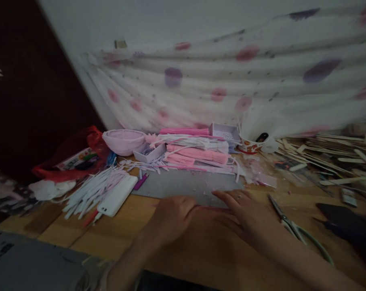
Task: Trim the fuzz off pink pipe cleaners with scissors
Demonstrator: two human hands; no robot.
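Note:
My left hand (178, 210) is closed, its thumb and fingers pinched at the near edge of a grey mat (183, 182). From its fingertips a thin pink pipe cleaner (213, 208) runs right, towards my other hand; much of it is dim and hidden. My right hand (242, 210), with a ring on one finger, lies low over the mat's near right corner, fingers stretched out and apart. Just behind the mat are bundled pink pipe cleaners (198, 154) and white pipe cleaners (195, 140). Scissors (287, 222) lie partly open to the right of my right hand.
At left are a red plastic bag (95, 155), a pink bowl (124, 141), loose white stems (92, 190), a white power bank or phone (118, 196) and a purple lighter (141, 182). Wooden sticks (331, 149) pile up at right, near a patterned paper cup (249, 146).

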